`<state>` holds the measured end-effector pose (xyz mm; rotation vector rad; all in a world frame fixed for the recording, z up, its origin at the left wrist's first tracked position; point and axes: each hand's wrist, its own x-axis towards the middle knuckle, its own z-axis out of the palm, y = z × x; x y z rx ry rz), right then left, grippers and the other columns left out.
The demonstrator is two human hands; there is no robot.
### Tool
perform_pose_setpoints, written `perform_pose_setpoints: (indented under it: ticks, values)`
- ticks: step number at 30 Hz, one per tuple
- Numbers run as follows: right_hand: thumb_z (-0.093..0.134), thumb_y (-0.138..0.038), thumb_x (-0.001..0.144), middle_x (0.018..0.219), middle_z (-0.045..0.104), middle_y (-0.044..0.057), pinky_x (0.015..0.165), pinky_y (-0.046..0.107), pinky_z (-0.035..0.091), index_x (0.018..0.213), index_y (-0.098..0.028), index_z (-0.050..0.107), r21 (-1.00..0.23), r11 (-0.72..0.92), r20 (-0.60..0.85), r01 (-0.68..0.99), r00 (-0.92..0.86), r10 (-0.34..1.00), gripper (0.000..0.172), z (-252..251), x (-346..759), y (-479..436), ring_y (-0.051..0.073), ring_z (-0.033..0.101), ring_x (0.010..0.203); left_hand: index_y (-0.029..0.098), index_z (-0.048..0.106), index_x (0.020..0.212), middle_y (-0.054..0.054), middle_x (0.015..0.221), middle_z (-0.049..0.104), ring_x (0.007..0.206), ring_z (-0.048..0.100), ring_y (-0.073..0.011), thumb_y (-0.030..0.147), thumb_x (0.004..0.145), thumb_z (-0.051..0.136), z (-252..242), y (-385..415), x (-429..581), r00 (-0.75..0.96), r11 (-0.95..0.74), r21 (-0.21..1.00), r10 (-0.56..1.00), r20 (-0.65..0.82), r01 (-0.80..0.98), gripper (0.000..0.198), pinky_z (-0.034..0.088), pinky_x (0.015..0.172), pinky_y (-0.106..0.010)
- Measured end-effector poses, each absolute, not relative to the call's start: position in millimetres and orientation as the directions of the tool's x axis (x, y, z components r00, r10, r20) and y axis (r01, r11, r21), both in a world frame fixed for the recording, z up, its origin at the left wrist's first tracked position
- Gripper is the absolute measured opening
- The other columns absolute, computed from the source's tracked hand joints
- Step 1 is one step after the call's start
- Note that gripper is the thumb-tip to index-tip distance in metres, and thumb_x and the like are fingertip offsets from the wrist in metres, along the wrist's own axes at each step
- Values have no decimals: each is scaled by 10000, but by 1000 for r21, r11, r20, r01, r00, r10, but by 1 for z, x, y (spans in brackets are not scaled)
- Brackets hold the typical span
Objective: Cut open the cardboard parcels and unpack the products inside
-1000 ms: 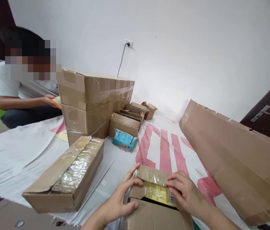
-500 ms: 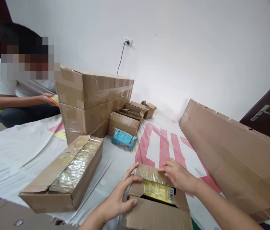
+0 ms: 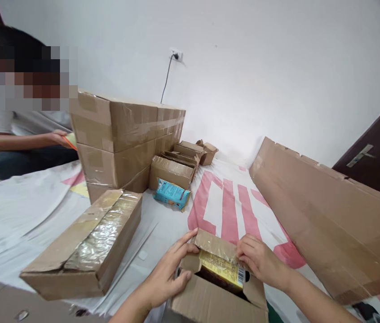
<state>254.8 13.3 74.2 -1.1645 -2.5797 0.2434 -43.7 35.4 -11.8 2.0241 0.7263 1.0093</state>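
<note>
An open cardboard box point(image 3: 206, 300) sits right in front of me, with a yellow printed packet point(image 3: 222, 270) showing inside it. My left hand point(image 3: 168, 271) grips the box's left side, fingers curled over the left flap and the thumb on the front wall. My right hand point(image 3: 260, 262) rests on the far flap point(image 3: 215, 244) at its right end, with the fingers bent over the flap's taped edge next to the packet's barcode.
A flat taped box point(image 3: 89, 244) lies to the left. Behind it stands a stack of taped cartons point(image 3: 122, 139), then smaller open boxes point(image 3: 176, 166) and a blue packet point(image 3: 171, 194). A large cardboard sheet point(image 3: 328, 215) leans on the right. A person point(image 3: 18, 130) crouches at the far left.
My right hand lifted off the packet, went up to the far flap, then came back down onto the flap's right end. The left hand stayed on the box. The view shifted slightly.
</note>
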Motion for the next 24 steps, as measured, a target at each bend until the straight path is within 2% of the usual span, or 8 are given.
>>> perform_pose_setpoints:
  ticks: [7,11,18,21,24]
  values:
    - [344,-215,964,869,603,64,707,318,479,825,-210,547,-300,649,198,700,-619,760,246,70,265,2,184,552,823,240,562,1140,-128,1540,356,1347,431,-320,532,906,451,-10,35,-39,549,-618,757,715,432,211,391,392,1071,-432]
    - [345,-169,950,884,603,58,734,313,490,826,-215,546,-322,640,157,697,-627,763,241,78,269,-3,179,564,854,242,554,1146,-124,1542,348,1346,429,-311,493,914,446,-9,36,-40,560,-628,746,708,430,221,358,392,1067,-422]
    - [368,-171,953,1039,621,70,825,307,512,844,-226,558,-393,576,125,717,-579,806,225,83,295,-20,169,606,970,240,546,1150,-138,1540,337,1358,406,-312,496,916,437,-14,39,-40,560,-623,758,704,437,192,364,386,1065,-419]
    - [409,-261,961,1109,628,85,870,336,515,841,-229,575,-400,490,131,775,-481,867,207,78,321,-32,190,616,1016,236,549,1166,-143,1541,332,1374,382,-322,524,917,431,-19,39,-38,530,-606,776,723,444,176,398,374,1077,-440]
    - [445,-384,947,1126,637,107,913,375,510,812,-228,576,-467,312,170,828,-262,950,244,67,354,-47,230,607,1080,241,559,1197,-131,1560,302,1408,329,-331,559,904,455,-22,39,-38,494,-553,820,760,423,148,445,343,1106,-473]
